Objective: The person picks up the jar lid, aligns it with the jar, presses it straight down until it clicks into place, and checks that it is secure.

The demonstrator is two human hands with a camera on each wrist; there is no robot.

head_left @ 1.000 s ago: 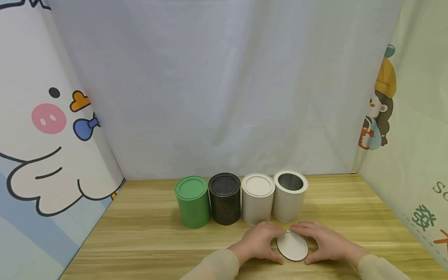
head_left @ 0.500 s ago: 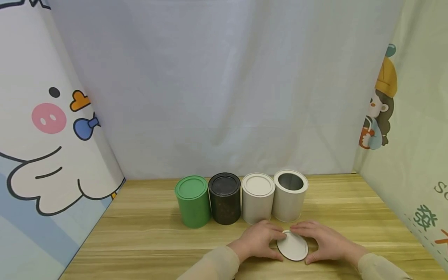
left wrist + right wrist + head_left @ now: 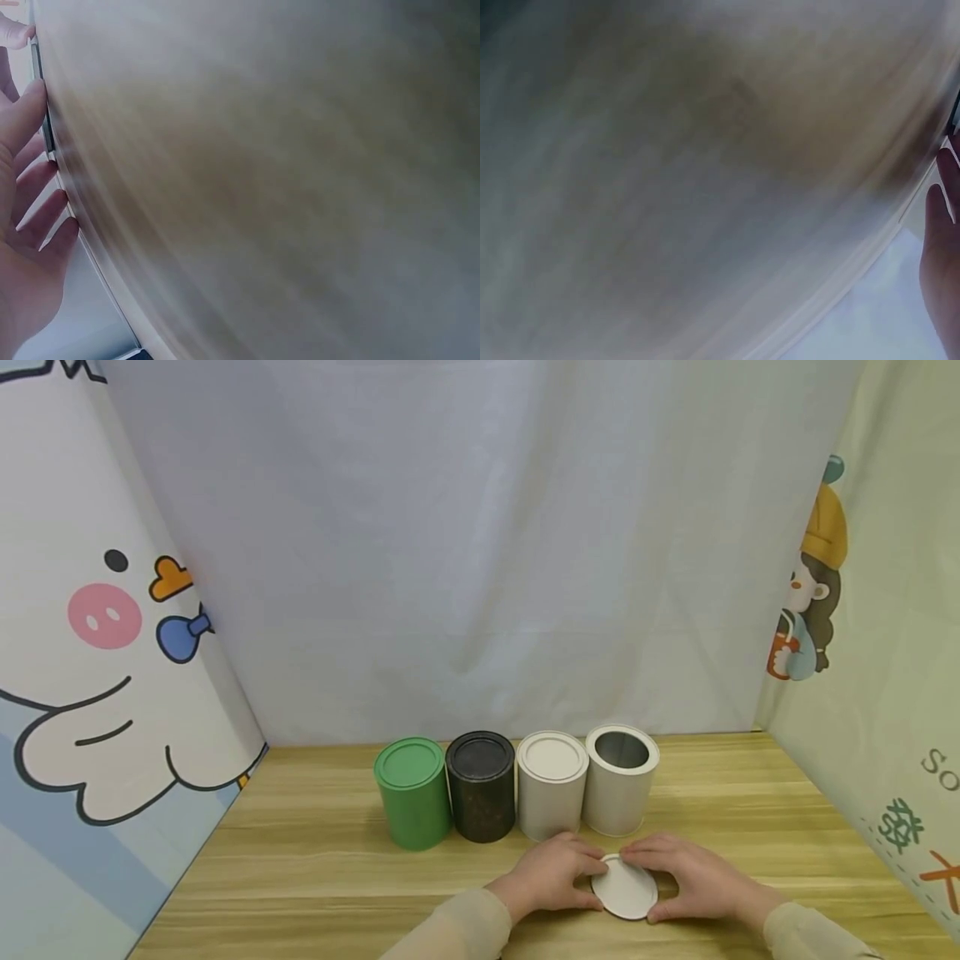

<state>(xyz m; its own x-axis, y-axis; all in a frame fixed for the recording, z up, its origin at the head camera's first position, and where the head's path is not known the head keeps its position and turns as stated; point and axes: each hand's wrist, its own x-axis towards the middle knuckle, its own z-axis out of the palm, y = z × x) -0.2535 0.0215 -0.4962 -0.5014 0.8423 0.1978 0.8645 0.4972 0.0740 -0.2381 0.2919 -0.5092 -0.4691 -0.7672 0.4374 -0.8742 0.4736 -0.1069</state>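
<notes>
A round white can lid (image 3: 626, 888) lies near the table's front edge, in front of the cans. My left hand (image 3: 553, 874) holds its left side, index finger at the far rim and thumb at the near left. From the opposite side my right hand (image 3: 693, 878) grips the lid with fingers at the far rim and thumb at the near right. In the left wrist view the thumb of my left hand (image 3: 26, 116) reaches the lid's thin dark edge (image 3: 48, 127). Only part of my right hand (image 3: 943, 232) shows in the right wrist view.
Behind the lid stands an uncovered white can (image 3: 618, 793), its dark inside visible. To its left, in a close row, are a lidded white can (image 3: 552, 793), a black can (image 3: 483, 797) and a green can (image 3: 416, 806). A pale curtain (image 3: 480, 568) hangs behind the table (image 3: 315, 877).
My right thumb has come in against the lid's near rim. The lid has shifted very slightly left, and my left hand has barely moved. The cans stay put.
</notes>
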